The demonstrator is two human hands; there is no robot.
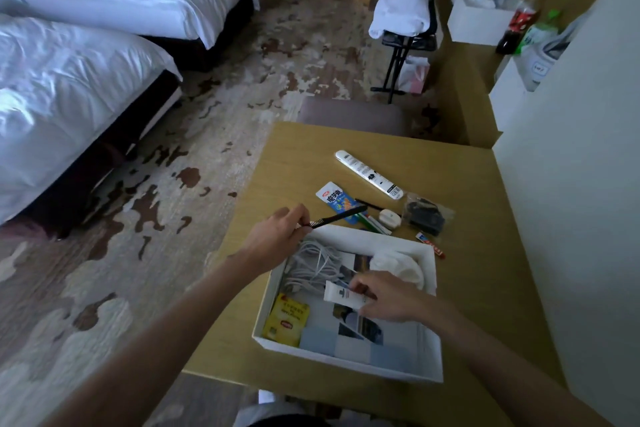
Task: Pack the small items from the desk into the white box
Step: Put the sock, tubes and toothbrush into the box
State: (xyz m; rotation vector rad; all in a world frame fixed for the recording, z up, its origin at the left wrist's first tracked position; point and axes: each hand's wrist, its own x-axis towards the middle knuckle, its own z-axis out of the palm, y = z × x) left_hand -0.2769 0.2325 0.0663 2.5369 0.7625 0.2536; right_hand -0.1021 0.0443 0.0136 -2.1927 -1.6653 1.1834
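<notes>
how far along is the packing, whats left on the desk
Partway. Already in the white box: white cables, a yellow tea packet and a white cloth. In hand: the left hand holds a black comb; the right hand places a white tube. Left: remote, blue packet, bagged black item.

Dim hotel-type room, light cool and weak. Two beds (79, 55) with rumpled white bedding along the left, dark bases beneath. Carpet (214, 121) pale beige, blotched with brown patches. Tan wooden surface (460, 204) at lower right, set against a plain white wall (581, 184). Grey upholstered stool (349, 114) just beyond its far edge. Further back, a black folding luggage rack (398, 59) heaped with white cloth.
</notes>
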